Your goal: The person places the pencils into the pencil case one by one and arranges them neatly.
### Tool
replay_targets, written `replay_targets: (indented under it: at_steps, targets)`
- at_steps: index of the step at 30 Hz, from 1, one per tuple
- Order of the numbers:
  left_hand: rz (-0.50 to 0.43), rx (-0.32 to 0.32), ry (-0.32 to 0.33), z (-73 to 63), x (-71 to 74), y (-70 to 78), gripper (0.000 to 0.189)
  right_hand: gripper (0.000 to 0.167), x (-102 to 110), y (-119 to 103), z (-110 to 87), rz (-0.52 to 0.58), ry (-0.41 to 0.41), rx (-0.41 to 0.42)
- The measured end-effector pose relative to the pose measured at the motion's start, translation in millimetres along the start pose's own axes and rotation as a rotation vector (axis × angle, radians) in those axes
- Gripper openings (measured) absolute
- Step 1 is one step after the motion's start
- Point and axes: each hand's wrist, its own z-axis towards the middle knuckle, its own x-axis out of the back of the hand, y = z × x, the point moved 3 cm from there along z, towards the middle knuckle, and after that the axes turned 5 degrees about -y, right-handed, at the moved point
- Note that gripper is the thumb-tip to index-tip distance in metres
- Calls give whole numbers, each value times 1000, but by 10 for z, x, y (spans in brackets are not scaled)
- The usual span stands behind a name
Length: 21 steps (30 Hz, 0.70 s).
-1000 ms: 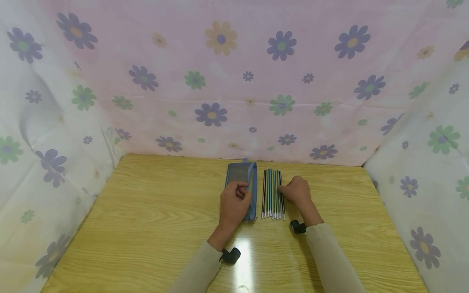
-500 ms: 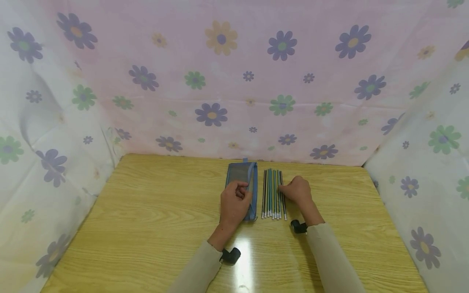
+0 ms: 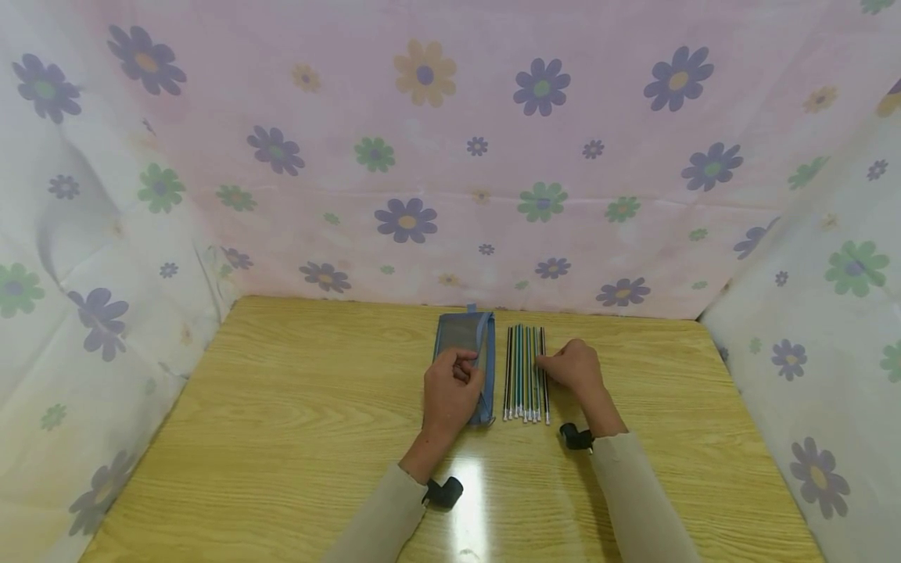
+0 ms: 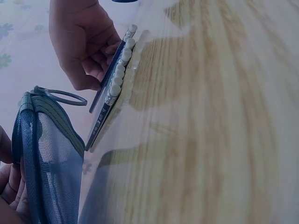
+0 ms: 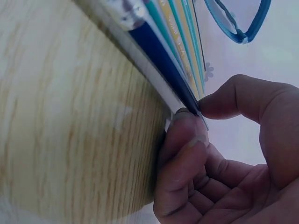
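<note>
Well, right grip (image 3: 576,367) pinches dark pencil (image 5: 163,66), left grip (image 3: 452,391) holds pouch (image 4: 55,163)

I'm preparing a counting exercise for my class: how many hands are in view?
2. The left hand is at the mesh pouch; the right hand pinches the dark pencil at the right end of the row of pencils. Neither seems hidden.

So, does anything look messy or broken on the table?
Nothing looks spilled or broken. The pencils lie side by side, with their eraser ends a bit uneven. Only the dark outermost pencil sits slightly apart, and the right hand is pinching it, so that's hardly odd.
</note>
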Motion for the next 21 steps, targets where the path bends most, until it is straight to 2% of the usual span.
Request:
replay_targets:
  at_steps: [5,21]
  targets:
    - [4,11,-1,2,2,3,19,45,11,7,-21,4,-3,10]
    - [18,0,3,-1,-2,11,18,40,35,-124,-154,113,11,60]
